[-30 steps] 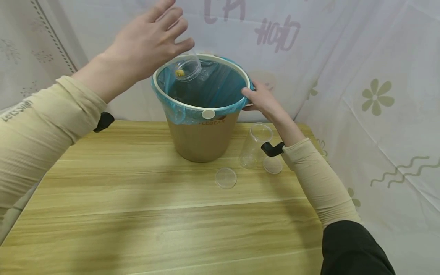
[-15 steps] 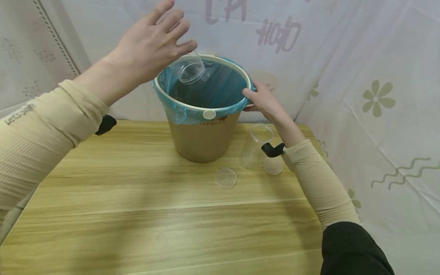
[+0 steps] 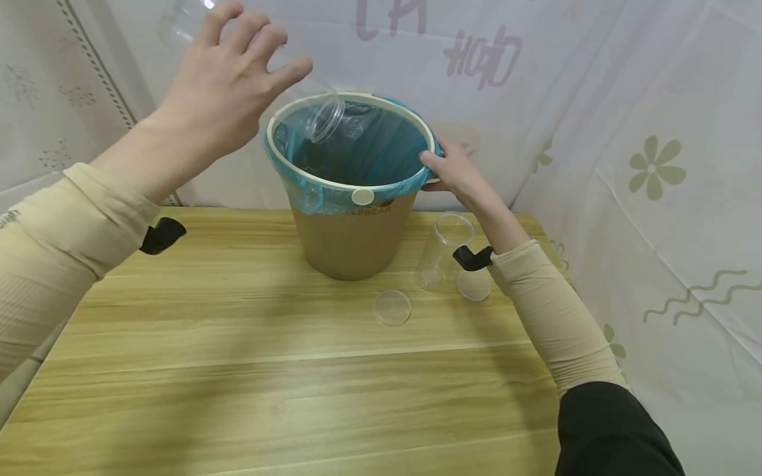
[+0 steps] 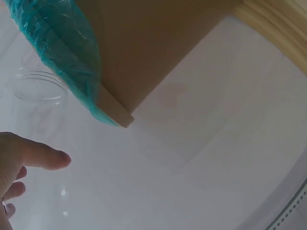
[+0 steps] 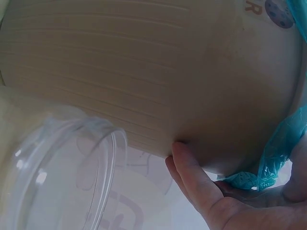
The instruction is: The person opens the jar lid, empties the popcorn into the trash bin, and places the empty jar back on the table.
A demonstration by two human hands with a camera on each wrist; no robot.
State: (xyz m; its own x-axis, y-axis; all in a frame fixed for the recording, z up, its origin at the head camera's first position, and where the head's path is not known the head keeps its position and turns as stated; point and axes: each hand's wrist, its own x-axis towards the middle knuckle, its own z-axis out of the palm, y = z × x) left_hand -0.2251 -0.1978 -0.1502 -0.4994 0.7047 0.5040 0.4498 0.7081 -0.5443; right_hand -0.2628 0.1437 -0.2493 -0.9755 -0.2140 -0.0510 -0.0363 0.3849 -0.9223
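My left hand (image 3: 223, 89) holds a clear plastic jar (image 3: 326, 120) tipped over, its mouth above the near-left opening of a tan trash bin (image 3: 351, 248). No contents show in the jar's visible part. In the left wrist view, my thumb and fingers (image 4: 41, 155) are around the jar's see-through wall. A blue plastic bag (image 3: 387, 145) lines the bin and folds over its pale rim. On the bin's right side, my right hand (image 3: 455, 170) grips the rim, thumb on top. In the right wrist view, its fingers press the bin's outer wall.
Right of the bin, a second clear jar (image 3: 437, 261) stands uncapped on the wooden table (image 3: 286, 396). Two clear round lids lie near it, one lid (image 3: 393, 307) in front of the bin and another lid (image 3: 473, 286) beside the jar. A printed white curtain hangs behind.
A yellow piece seen in the jar's mouth one second ago has left it. My left hand has shifted left, and the jar leans closer to level. The right hand stays on the rim.
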